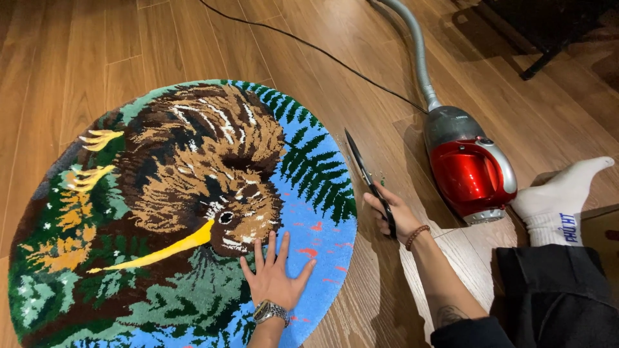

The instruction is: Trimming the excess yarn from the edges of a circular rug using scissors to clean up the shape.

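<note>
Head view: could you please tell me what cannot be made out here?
- Round rug: its lower part is cut off by the bottom edge.
- Scissors: the handles are hidden inside the right hand, so the grip cannot be seen.
- Vacuum cleaner: its hose runs out past the top edge.
- Left hand: the palm lies face down on the rug, unseen.

Wooden plank floor (pixel 103 45), warm brown, runs under the whole scene. Canister vacuum cleaner (pixel 471 169), red body with grey top and handle, sits on the floor at right. Its grey ribbed hose (pixel 416 48) climbs away toward the upper edge. Thin black cord (pixel 303 42) crosses the boards diagonally from the top to the vacuum. Foot in a white sock (pixel 561 196) lies just beside the vacuum's near end; dark trouser leg (pixel 554 290) below it. Dark furniture legs (pixel 548 29) in the upper right corner, details unclear.
</note>
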